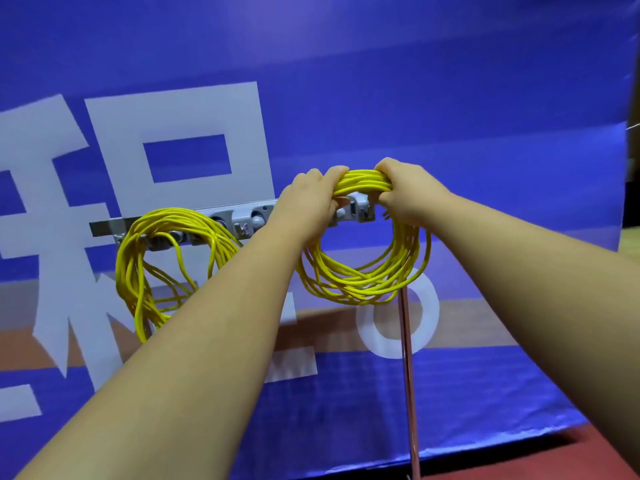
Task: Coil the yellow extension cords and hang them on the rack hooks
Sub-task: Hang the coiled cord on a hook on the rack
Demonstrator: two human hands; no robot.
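A coiled yellow cord (363, 282) hangs from both of my hands at the right end of the grey rack (242, 220). My left hand (308, 199) and my right hand (408, 192) grip the top of this coil, held just above a grey hook (360, 207) on the rack. The coil's loop droops below the rack. A second yellow coiled cord (156, 265) hangs on the rack's left hooks, touched by neither hand.
The rack is fixed in front of a blue banner (450, 98) with large white characters. A thin copper-coloured pole (410, 375) stands upright below the rack's right end. Red floor (554, 459) shows at the bottom right.
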